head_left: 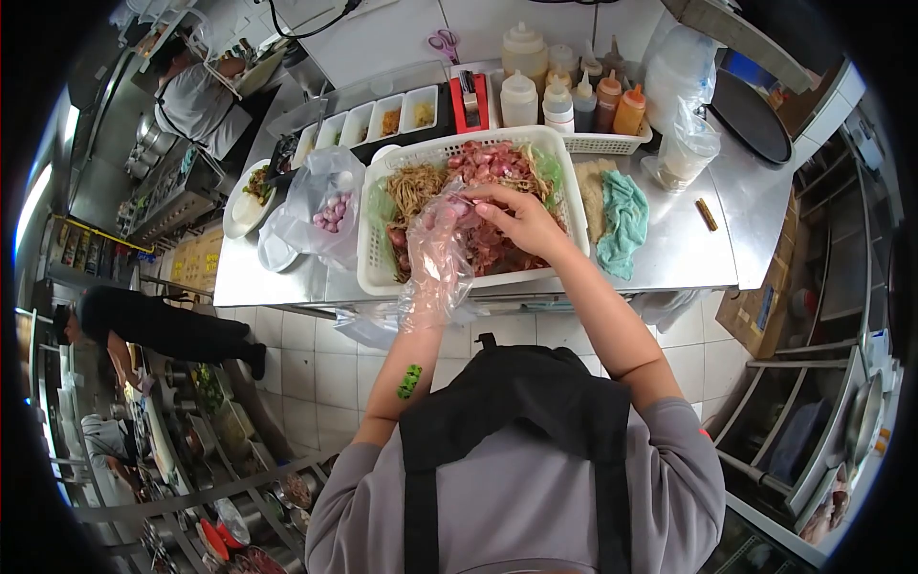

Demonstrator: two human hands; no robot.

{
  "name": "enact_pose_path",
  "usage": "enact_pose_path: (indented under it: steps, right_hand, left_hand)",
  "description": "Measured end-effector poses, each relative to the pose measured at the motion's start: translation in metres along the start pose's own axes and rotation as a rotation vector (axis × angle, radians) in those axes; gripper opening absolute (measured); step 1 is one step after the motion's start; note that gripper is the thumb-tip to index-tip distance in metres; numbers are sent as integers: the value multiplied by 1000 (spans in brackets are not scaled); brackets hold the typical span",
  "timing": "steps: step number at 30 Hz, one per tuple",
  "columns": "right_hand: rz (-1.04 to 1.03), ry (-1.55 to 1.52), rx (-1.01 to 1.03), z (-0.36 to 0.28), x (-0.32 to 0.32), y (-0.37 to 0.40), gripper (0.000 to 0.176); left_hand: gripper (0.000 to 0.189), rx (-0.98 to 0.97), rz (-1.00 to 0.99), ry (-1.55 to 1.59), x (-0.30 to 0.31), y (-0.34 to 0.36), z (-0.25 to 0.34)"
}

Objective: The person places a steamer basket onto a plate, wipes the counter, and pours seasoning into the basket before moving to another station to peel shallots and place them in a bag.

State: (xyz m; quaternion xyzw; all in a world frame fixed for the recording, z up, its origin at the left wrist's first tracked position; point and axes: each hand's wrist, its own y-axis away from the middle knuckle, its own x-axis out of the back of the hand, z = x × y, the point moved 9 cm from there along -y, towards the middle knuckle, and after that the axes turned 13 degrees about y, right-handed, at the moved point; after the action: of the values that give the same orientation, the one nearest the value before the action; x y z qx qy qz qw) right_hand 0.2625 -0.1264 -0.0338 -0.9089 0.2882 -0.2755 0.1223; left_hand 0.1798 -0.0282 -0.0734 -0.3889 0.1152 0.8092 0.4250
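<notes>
A white plastic basket (371,279) in front of me holds reddish shallots and their loose skins (492,165), with a heap of pale dry roots or stalks (414,189) at its left. Over the basket's middle, my left hand (438,239) wears a clear plastic glove, its fingers closed round a small pinkish shallot (463,207). My right hand (521,222) is bare and meets it from the right, thumb and forefinger pinched on the same shallot. The fingers partly hide it. Left of the basket, an open plastic bag (330,172) contains peeled shallots (333,211).
Sauce bottles (519,99) stand in a rack behind the basket, beside containers of toppings (387,117). A green cloth (623,225) lies to the right, near a plastic bag (684,148) and a black tray (751,115). A plate of food (251,199) sits left. Co-workers (163,325) are at the left.
</notes>
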Motion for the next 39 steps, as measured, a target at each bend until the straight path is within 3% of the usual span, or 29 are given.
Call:
enact_pose_path:
  steps: [9, 14, 15, 17, 22, 28, 39]
  right_hand:
    - [2, -110, -59, 13, 4, -2, 28]
    - [20, -20, -230, 23, 8, 0, 31]
    - [17, -18, -228, 19, 7, 0, 31]
    - [1, 20, -1, -9, 1, 2, 31]
    - [-28, 83, 34, -19, -4, 2, 36]
    - [-40, 199, 46, -27, 2, 3, 38]
    - [-68, 143, 41, -26, -4, -1, 33]
  left_hand:
    - [45, 85, 128, 113, 3, 1, -3]
    - [49, 78, 149, 164, -6, 3, 0]
    - [47, 46, 150, 180, 0, 1, -1]
    - [45, 13, 151, 197, 12, -2, -5]
    - [30, -45, 106, 327, 18, 0, -4]
    - [32, -60, 171, 125, 21, 2, 1]
    - [35, -87, 178, 141, 16, 4, 5]
